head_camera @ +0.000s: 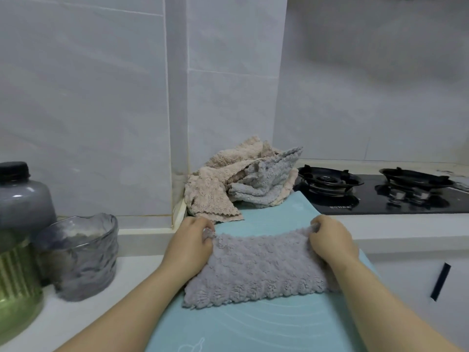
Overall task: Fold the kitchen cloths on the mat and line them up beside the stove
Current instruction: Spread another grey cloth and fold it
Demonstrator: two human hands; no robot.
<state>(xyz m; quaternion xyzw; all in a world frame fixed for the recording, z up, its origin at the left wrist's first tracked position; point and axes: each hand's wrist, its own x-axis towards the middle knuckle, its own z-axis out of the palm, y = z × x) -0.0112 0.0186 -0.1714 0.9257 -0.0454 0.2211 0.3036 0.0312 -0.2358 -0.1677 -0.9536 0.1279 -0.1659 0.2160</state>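
Holding a grey cloth [256, 270] by its two far corners, with the left hand [189, 241] at one corner and the right hand [330, 240] at the other. With the fingers [204, 232] of both hands curled and pinching the fluffy fabric, nothing let go. Spread between the fingers and from there toward the body, lying on the blue mat [266, 323], the near edge flat on it. Looks like a wide strip, maybe already doubled once, but cannot say this for sure. Judged as in the middle of folding the first cloth. Beyond the fingers, against the corner of the wall: a crumpled pile of beige and grey cloths [236, 181], partly on the far end of the mat, not folded yet. Beyond the right fingers and further to the right, well apart from them: the black stove [380, 196], just beside the far corner of the mat. No folded cloth seen beside the stove, so nothing lined up there yet. Left of the left fingers, on the white surface [132, 262]: a ribbed glass cup [78, 255] and a bottle [17, 212] with a black cap, close together, not part of the job. So early in the task, by judgement: to finish this fold, to put the cloth beside the stove, then to do the same with each cloth from the pile.
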